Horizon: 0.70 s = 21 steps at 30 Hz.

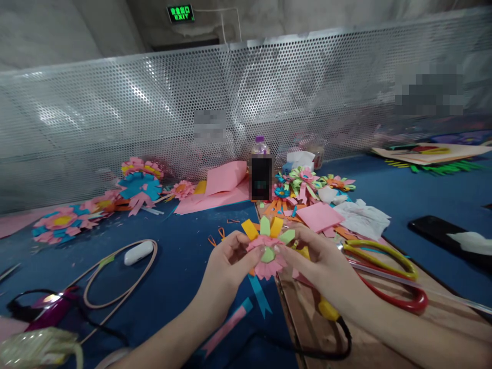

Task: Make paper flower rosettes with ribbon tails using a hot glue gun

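Observation:
Both my hands hold one paper flower [266, 247] above the blue table [180, 256]. It has pink petals, a pale green centre and orange and green strips on top, and a teal ribbon tail hangs below it. My left hand [226, 261] pinches its left side, thumb on the green centre. My right hand [319, 259] grips its right side with closed fingers.
Finished paper flowers [61, 225] lie along the back left; more flowers [303, 182] and pink sheets [225, 179] sit behind. Yellow and red scissors [388, 271] lie on a brown board [384, 328] at right. A phone [442, 233], a bottle [260, 146] and cables [115, 271] are nearby.

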### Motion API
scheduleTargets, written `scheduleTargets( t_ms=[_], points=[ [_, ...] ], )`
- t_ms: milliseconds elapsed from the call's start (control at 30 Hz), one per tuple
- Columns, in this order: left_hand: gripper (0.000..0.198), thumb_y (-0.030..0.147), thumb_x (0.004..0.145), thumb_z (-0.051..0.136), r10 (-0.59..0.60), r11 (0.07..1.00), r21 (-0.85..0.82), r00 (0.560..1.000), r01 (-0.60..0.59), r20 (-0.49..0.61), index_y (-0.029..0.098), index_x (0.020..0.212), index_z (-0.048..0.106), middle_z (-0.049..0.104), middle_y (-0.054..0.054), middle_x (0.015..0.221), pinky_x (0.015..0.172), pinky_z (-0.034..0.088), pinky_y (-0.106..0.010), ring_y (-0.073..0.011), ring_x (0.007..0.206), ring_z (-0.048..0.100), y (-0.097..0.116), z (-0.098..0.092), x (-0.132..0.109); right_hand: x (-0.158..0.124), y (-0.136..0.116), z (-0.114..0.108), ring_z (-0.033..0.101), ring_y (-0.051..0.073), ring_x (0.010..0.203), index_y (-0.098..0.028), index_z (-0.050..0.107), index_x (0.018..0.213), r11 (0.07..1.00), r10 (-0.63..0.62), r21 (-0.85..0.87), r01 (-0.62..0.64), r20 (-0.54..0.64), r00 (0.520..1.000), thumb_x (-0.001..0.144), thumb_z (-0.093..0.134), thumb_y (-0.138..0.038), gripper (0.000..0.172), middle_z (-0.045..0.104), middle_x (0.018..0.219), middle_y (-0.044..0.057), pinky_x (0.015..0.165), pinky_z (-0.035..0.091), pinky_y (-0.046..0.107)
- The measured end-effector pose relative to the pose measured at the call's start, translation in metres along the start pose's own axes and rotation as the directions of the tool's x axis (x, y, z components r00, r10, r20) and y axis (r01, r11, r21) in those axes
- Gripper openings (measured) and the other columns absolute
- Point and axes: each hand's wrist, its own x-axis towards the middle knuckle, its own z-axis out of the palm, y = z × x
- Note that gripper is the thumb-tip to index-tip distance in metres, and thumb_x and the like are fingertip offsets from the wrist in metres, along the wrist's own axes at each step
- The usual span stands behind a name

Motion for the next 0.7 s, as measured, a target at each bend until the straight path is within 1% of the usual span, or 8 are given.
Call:
scheduleTargets(
  t_ms=[67, 200, 367, 500, 600, 700],
  points=[
    [0.02, 0.029, 0.074, 0.068, -0.003, 1.0, -0.003, 1.0, 0.003, -0.003, 0.017, 0.075, 0.052, 0.047, 0.004, 0.071, 0.071, 0.042, -0.022, -0.0105, 0.072, 0.049, -0.0011, -0.0009, -0.0006, -0.0003, -0.0012, -0.0004, 0.054, 0.015, 0.083, -0.024, 0.061, 0.085, 1.0, 0.021, -0.009, -0.021, 0.005, 1.0, 0.085, 0.058, -0.04, 0.016, 0.059, 0.089, -0.001, 0.074, 0.043, 0.026],
    [0.021, 0.028, 0.073, 0.069, -0.014, 1.0, -0.004, 1.0, 0.014, -0.008, 0.017, 0.075, 0.051, 0.047, 0.004, 0.07, 0.072, 0.042, -0.022, -0.0092, 0.068, 0.047, -0.0027, -0.0029, -0.0018, -0.0007, -0.0051, 0.0001, 0.053, 0.016, 0.078, -0.022, 0.059, 0.079, 0.995, 0.1, 0.004, -0.1, -0.008, 0.995, 0.083, 0.058, -0.044, 0.022, 0.057, 0.08, -0.001, 0.071, 0.043, 0.027],
    [0.025, 0.026, 0.072, 0.07, 0.002, 0.999, -0.047, 1.0, -0.002, -0.004, 0.018, 0.072, 0.047, 0.047, 0.005, 0.071, 0.074, 0.042, -0.022, -0.0085, 0.068, 0.044, -0.0007, -0.0022, -0.0013, 0.0016, -0.0014, -0.0021, 0.051, 0.013, 0.066, -0.021, 0.058, 0.076, 0.977, 0.19, 0.096, -0.19, 0.005, 0.982, 0.079, 0.062, -0.047, 0.027, 0.055, 0.075, -0.001, 0.058, 0.042, 0.025],
    [0.024, 0.026, 0.073, 0.07, -0.006, 0.999, -0.038, 1.0, 0.006, -0.003, 0.018, 0.072, 0.048, 0.047, 0.005, 0.07, 0.074, 0.043, -0.021, -0.0081, 0.067, 0.045, 0.0012, 0.0001, -0.0012, 0.0016, 0.0014, -0.0034, 0.051, 0.012, 0.059, -0.019, 0.058, 0.072, 0.957, 0.244, 0.159, -0.243, 0.016, 0.97, 0.078, 0.063, -0.047, 0.029, 0.055, 0.069, -0.001, 0.058, 0.043, 0.026],
    [0.023, 0.026, 0.073, 0.07, -0.022, 0.999, -0.038, 1.0, 0.022, 0.001, 0.019, 0.072, 0.048, 0.047, 0.005, 0.069, 0.075, 0.043, -0.021, -0.0077, 0.066, 0.046, 0.0005, 0.0001, -0.0012, 0.0001, -0.0005, -0.0034, 0.05, 0.012, 0.054, -0.019, 0.058, 0.069, 0.949, 0.254, 0.187, -0.252, 0.016, 0.967, 0.078, 0.064, -0.045, 0.028, 0.055, 0.062, -0.002, 0.054, 0.041, 0.025],
    [0.023, 0.026, 0.072, 0.071, -0.043, 0.998, -0.048, 0.999, 0.043, 0.001, 0.019, 0.072, 0.05, 0.047, 0.006, 0.068, 0.075, 0.044, -0.021, -0.008, 0.066, 0.048, 0.0001, -0.001, -0.0008, -0.0004, -0.004, -0.0038, 0.05, 0.012, 0.056, -0.019, 0.055, 0.061, 0.97, 0.201, 0.146, -0.197, -0.012, 0.98, 0.078, 0.064, -0.041, 0.03, 0.054, 0.057, -0.002, 0.057, 0.04, 0.025]
  ],
)
